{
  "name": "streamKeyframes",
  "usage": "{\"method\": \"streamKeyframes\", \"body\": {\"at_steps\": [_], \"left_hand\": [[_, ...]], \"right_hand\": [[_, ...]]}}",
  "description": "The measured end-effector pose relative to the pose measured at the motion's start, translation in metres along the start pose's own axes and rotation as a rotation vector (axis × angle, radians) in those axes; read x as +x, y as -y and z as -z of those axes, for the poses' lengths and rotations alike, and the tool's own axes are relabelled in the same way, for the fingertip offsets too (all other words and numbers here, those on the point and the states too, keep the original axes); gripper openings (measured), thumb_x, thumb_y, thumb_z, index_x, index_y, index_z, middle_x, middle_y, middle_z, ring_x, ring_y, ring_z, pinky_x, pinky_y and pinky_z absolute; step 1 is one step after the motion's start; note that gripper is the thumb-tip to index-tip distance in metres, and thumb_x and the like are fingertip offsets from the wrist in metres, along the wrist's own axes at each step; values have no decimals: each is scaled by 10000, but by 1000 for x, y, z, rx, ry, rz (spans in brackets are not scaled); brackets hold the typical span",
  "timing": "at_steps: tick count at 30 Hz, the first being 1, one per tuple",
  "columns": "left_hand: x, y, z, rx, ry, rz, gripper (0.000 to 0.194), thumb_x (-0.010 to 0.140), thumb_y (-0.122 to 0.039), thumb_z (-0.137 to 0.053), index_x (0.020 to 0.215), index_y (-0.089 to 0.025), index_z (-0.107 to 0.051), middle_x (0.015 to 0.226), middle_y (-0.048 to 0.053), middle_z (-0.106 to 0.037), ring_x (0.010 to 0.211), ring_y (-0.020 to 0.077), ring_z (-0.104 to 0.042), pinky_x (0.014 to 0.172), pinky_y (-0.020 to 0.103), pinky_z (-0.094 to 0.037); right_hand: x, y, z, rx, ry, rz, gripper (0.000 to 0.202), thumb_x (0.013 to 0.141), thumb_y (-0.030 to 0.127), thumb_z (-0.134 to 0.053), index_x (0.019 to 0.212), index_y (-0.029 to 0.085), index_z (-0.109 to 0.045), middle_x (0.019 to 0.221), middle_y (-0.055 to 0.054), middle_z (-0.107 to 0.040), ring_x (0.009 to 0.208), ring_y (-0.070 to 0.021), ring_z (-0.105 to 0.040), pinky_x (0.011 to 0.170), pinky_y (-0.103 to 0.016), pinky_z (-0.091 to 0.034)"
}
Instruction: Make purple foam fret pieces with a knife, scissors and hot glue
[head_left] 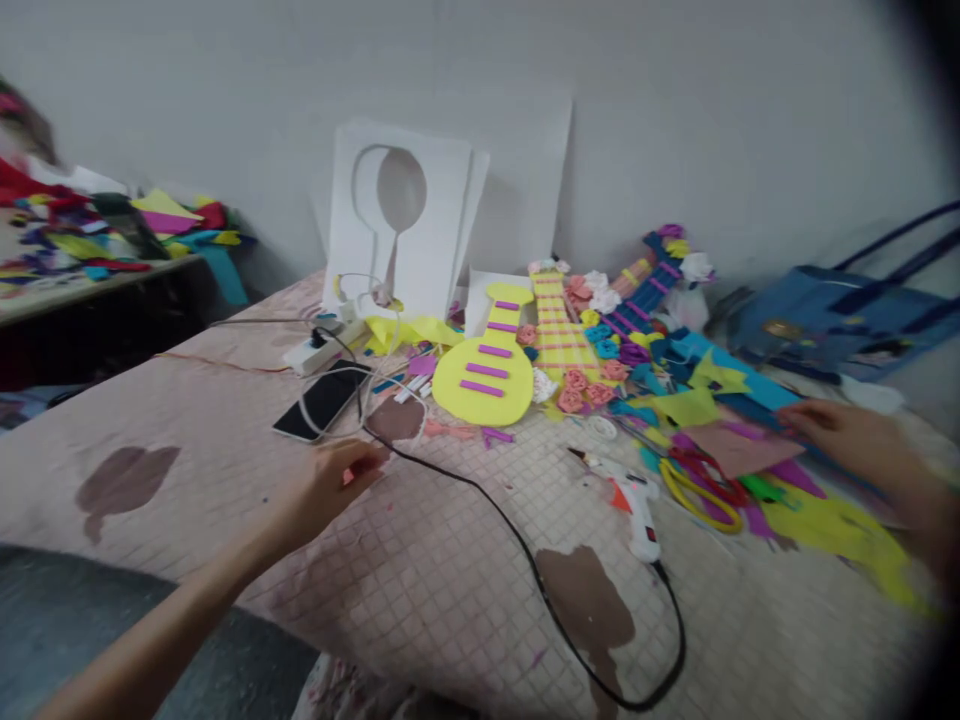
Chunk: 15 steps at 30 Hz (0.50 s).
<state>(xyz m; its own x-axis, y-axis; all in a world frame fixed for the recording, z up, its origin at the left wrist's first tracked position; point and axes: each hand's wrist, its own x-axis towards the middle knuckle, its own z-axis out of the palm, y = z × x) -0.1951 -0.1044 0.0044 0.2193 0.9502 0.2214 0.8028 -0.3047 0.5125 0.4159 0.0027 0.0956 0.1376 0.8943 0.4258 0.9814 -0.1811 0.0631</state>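
My left hand (336,484) is held low over the quilted table cover, just in front of a phone (321,402). Its fingers are curled in, and whatever they may hold is hidden. On the far right, my right hand (851,435) reaches over loose craft sheets with its fingers stretched out, somewhat blurred. Its fingertips are by a blue strip (739,378) and a pink sheet (742,448); contact is unclear. Between the hands, a yellow guitar-shaped cutout (484,385) with purple bars leans upright. A white glue gun (637,505) lies on the cover.
Behind stand white boards (450,220), one with a cut-out shape. Decorated pieces with flowers (570,335) lean near the wall. Yellow-handled scissors (697,500) lie among scraps. A black cord (487,495) crosses the table; a power strip (322,345) and blue bag (847,310) flank the materials.
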Motion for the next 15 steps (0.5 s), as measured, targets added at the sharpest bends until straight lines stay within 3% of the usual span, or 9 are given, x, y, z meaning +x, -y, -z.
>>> {"method": "streamKeyframes", "body": {"at_steps": [2, 4, 10, 15], "left_hand": [[3, 3, -5, 17, -16, -33, 154, 819, -293, -524, 840, -176, -622, 732, 22, -631, 608, 124, -559, 562, 220, -428], [5, 3, -8, 39, -23, -61, 142, 799, -306, -547, 818, -183, -615, 735, 22, -630, 623, 135, -569, 580, 231, -436], [8, -3, -17, 92, -101, -88, 156, 734, -349, -589, 763, -197, -612, 756, 36, -643, 675, 181, -595, 633, 277, -455], [10, 1, -27, 168, -99, -75, 87, 765, -258, -542, 753, -179, -577, 717, 28, -606, 649, 158, -558, 622, 262, -428]], "right_hand": [[13, -2, -22, 12, 87, -53, 403, 898, 338, -427, 680, 155, -712, 688, -133, -702, 562, -195, -574, 521, -297, -337], [19, -7, -31, -11, 85, -134, 386, 874, 329, -462, 684, 95, -703, 682, -184, -682, 577, -213, -555, 523, -318, -303], [12, 3, -14, 119, 108, -71, 288, 850, 220, -485, 1029, 77, -660, 879, -162, -699, 737, -147, -580, 617, -290, -328], [10, 39, -4, 213, 137, -80, 438, 882, 405, -431, 719, 76, -668, 575, -137, -648, 529, -140, -519, 550, -321, -312]]}}
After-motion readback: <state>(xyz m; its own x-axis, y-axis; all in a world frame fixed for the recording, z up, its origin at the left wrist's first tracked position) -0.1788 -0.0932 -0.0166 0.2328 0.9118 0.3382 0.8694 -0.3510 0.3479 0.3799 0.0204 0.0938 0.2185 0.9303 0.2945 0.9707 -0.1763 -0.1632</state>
